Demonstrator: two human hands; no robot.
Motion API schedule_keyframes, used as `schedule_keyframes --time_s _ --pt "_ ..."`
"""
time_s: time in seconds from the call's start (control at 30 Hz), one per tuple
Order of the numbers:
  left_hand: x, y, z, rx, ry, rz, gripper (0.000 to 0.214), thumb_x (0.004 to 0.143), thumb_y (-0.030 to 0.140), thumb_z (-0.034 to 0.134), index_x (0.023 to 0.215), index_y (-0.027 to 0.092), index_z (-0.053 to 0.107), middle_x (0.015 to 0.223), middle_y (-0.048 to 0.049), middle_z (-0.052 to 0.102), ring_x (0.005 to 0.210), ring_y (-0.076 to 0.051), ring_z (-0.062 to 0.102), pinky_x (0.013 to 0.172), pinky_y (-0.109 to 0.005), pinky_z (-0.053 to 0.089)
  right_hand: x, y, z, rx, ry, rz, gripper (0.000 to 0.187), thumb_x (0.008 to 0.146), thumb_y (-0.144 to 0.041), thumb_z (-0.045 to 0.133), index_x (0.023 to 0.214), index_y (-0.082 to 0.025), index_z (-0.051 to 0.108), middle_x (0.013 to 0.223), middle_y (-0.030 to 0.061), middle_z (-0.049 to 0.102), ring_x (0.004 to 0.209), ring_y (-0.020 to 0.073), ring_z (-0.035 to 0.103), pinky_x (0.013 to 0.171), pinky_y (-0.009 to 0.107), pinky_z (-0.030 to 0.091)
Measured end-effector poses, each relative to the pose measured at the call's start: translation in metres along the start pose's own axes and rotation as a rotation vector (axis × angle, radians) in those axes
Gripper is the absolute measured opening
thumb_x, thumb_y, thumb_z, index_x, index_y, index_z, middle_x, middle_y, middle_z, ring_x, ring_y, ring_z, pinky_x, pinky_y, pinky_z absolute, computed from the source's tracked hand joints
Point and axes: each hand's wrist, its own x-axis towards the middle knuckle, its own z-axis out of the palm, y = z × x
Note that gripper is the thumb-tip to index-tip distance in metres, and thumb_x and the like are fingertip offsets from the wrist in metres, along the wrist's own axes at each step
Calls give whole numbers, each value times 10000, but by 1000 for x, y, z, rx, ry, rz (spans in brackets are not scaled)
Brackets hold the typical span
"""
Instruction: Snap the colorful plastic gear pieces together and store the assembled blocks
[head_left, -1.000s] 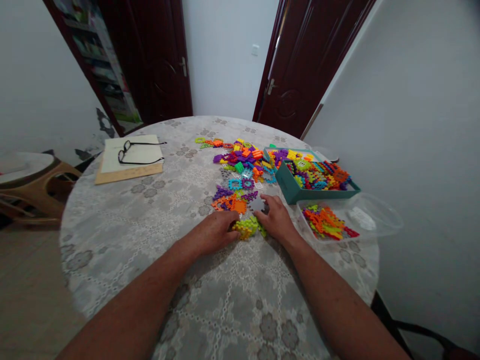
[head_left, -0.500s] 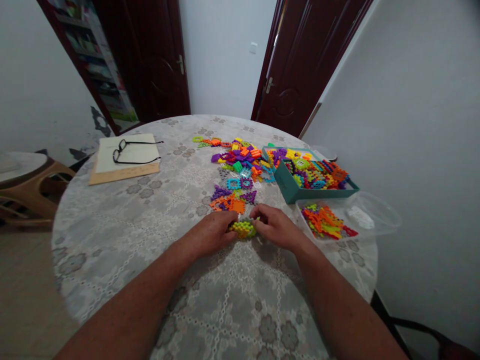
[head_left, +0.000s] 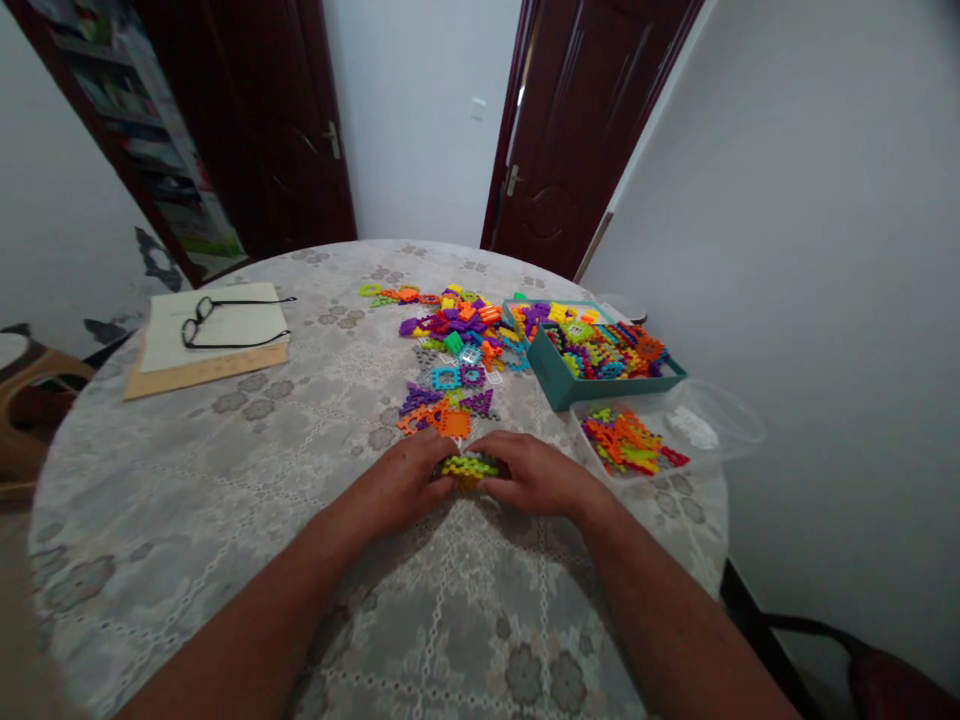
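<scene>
Between my hands, low over the near part of the table, is a stack of yellow-green interlocking plastic tiles [head_left: 469, 468] with toothed edges. My left hand [head_left: 411, 470] grips its left end, thumb in front and fingers behind. At the right end my right hand [head_left: 531, 474] closes on the same stack with thumb and fingers. The hands hide both ends of it. Just beyond my fingers lie an orange square tile [head_left: 454, 423] and several purple tiles [head_left: 420, 398].
A pile of coloured tiles [head_left: 465, 318] spreads behind. To the right stand a teal box [head_left: 553, 375] full of tiles and a clear plastic container [head_left: 724, 440] holding more. Eyeglasses [head_left: 238, 346] rest on papers [head_left: 169, 340] at the left of the cloth-covered round table [head_left: 360, 610].
My right hand has come down and wrapped round the right end of the tile stack, where before its fingers were raised at the edge. The head view has shifted slightly to the right.
</scene>
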Motion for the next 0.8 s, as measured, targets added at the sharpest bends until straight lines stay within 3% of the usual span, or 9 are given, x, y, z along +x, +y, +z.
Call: schedule_keyframes --time_s 0.27,0.37,0.5,0.63,0.8 --pt "8 -4 5 -139 94 -132 304 868 337 620 1138 201 652 990 -70 691 862 -228 619 757 -337 448 11 -6 24 -6 128 71 474 953 -251 664 1407 -231 527 1292 97 698 1135 243 658 948 339 478" --pt "8 -5 5 -213 56 -151 317 881 331 577 1167 207 629 933 -46 690 806 -210 618 721 -324 453 11 -7 25 -48 105 111 434 946 -257 665 1361 -237 541 1232 93 718 1068 249 670 883 332 479" --pt "8 -2 1 -310 -18 -142 257 891 399 593 1071 223 645 886 -24 692 785 -201 623 698 -308 468 8 -8 18 -155 64 138 357 947 -304 656 1288 -238 573 1158 86 734 978 243 674 812 320 466" --pt "6 2 -6 -367 12 -151 348 893 466 628 1154 237 647 969 -33 727 827 -214 665 736 -321 517 -4 -10 -11 -172 105 108 270 945 -250 633 1215 -249 612 1112 64 729 960 220 659 812 307 462" --pt "4 -5 -22 -320 267 -257 433 913 586 596 1155 234 670 946 -33 748 830 -227 697 756 -323 540 -41 10 -94 -237 418 209 265 973 -241 555 1229 -242 623 1105 53 716 950 207 645 856 310 464"
